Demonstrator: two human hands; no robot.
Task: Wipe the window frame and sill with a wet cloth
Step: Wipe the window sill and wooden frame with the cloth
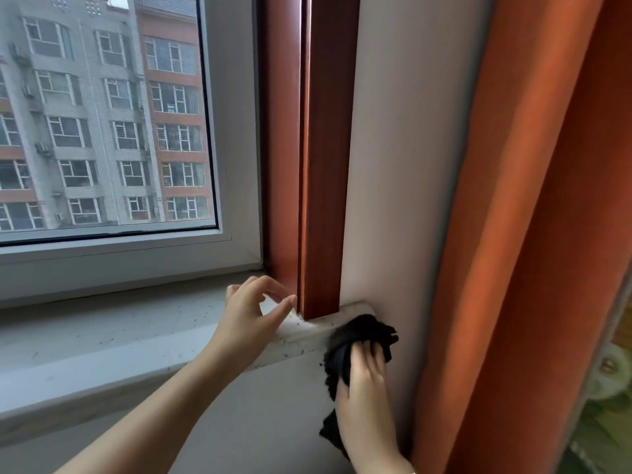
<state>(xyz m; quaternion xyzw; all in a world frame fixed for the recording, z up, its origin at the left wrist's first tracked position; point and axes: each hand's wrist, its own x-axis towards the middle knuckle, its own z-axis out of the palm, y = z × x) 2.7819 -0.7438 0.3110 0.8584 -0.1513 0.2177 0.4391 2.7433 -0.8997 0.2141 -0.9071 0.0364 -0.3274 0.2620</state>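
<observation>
The right hand (pixel 364 381) grips a bunched black cloth (pixel 359 336), fingers curled over it, and presses the wad against the right end of the window sill (pixel 136 340), at the sill's corner where it meets the pale wall (pixel 403 165); a loose tail of the cloth hangs below the wrist. Just to the left, the left hand (pixel 248 313) rests on the sill with its fingers loosely spread and holding nothing, fingertips near the foot of the reddish-brown wooden frame post (pixel 325 148). The grey stone sill is scattered with small dark specks, thickest around both hands. Behind it stands the white window frame (pixel 236 131) around the glass pane, which shows apartment blocks (pixel 102 114) outside. An orange curtain (pixel 530 200) hangs along the right, beside the wall.
</observation>
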